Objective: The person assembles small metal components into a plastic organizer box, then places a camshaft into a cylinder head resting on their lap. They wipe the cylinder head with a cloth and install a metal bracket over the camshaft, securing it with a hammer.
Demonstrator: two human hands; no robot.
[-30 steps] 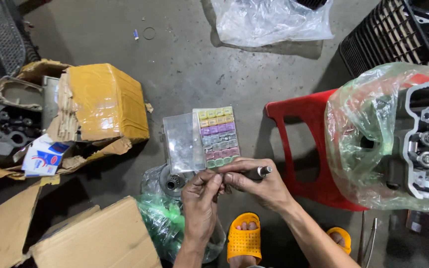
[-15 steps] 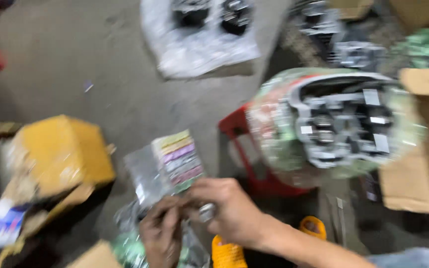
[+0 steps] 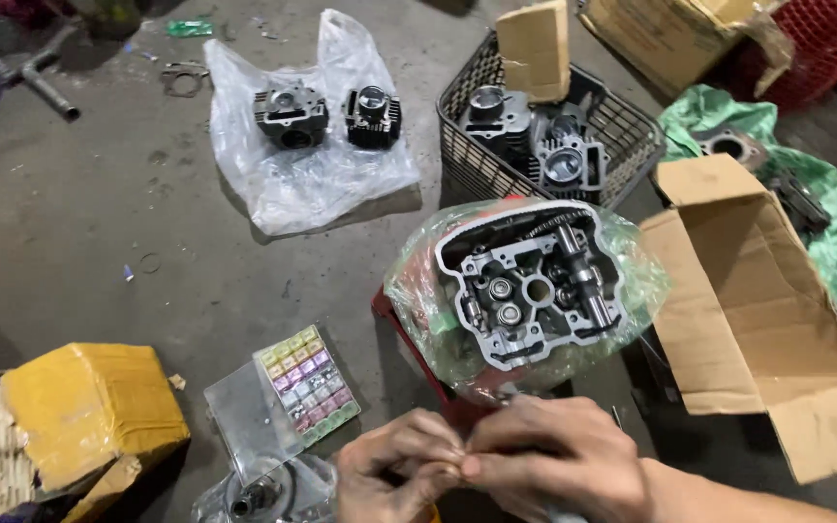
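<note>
- Head view: both hands meet low in the frame, the left hand [image 3: 394, 470] and right hand [image 3: 554, 460] with fingertips pinched together on something tiny between them; the part itself is too small to make out.
- They work close to the body, just below the cylinder head [image 3: 530, 286], which sits face up in a clear bag on a red stool [image 3: 409, 339] — raised off the floor, likely to keep it within easy reach.
- Just left of the hands lies a clear parts box [image 3: 288, 397] with coloured compartments, lid swung open, near enough to pick from.
- At the left edge, a yellow-taped carton [image 3: 84, 407]; at the right, an open cardboard box [image 3: 758, 310] with a flap reaching toward the stool, crowding that side.
- Farther off, two dark cylinders [image 3: 331, 116] rest on a plastic sheet, which keeps them off the grimy concrete floor [image 3: 99, 223]; a wire basket [image 3: 622, 131] holds more.
- Open room: the bare floor up and to the left. Right side is crowded.
</note>
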